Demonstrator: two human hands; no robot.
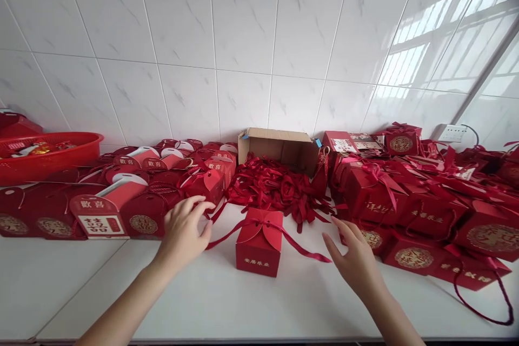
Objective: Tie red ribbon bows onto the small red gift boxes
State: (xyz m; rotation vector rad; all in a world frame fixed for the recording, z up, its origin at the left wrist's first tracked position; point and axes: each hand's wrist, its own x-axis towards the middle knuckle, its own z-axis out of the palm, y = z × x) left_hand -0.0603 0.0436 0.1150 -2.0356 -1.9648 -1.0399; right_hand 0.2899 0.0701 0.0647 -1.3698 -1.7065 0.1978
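A small red gift box [258, 259] with gold characters stands upright on the white table. Its petal-shaped top flaps are folded in, and a dark red ribbon [304, 251] crosses the top, one tail spread to each side. My left hand [186, 235] hovers left of the box, thumb and fingers apart, close to the left ribbon tail. To the right, my right hand [353, 254] is also open, its fingertips just beyond the end of the right tail. Neither hand touches the box. Behind it lies a heap of loose red ribbons [279, 186].
A cardboard carton [279, 135] lies open at the wall behind the ribbons. Rows of red gift boxes [101, 216] line the left, below a red plastic basket [81, 157]. Stacked red boxes [417, 211] fill the right, one with a cord loop [482, 321] hanging forward. A power strip [452, 132] is by the wall.
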